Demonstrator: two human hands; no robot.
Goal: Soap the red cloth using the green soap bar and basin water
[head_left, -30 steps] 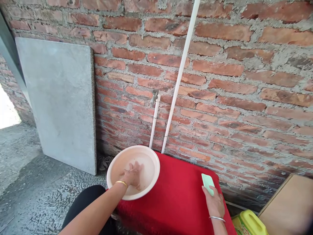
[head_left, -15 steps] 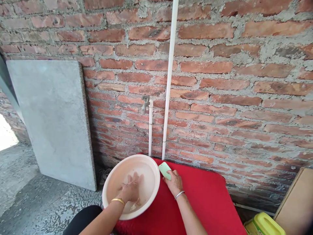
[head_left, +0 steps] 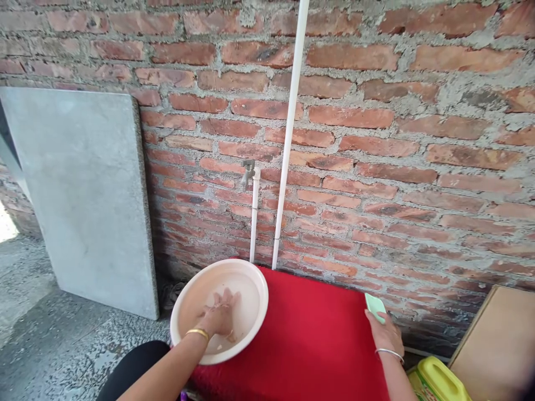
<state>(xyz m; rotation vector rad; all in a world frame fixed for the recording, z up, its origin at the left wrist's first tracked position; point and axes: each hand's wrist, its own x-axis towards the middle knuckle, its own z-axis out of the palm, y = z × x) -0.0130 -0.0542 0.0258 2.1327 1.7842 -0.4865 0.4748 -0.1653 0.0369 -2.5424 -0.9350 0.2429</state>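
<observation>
My left hand, with a gold bangle at the wrist, is down in the water of a pale pink basin. Its fingers are spread and seem to hold nothing, though water blurs them. Under the palm the basin floor is hidden. At the far right end of a red cloth-covered surface, my right hand is closed around a pale green, rounded rectangular object. Whether this is a brush or a soap box I cannot tell. A silver bangle circles the right wrist.
Behind the cloth rises a brick wall with a tap and a tall white pipe. A grey slab leans at left. A yellow jug and a cardboard piece stand at right.
My right hand has moved from beside the basin to the right edge of the red cloth, carrying the green object. My left hand stays in the water, and the view has shifted slightly.
</observation>
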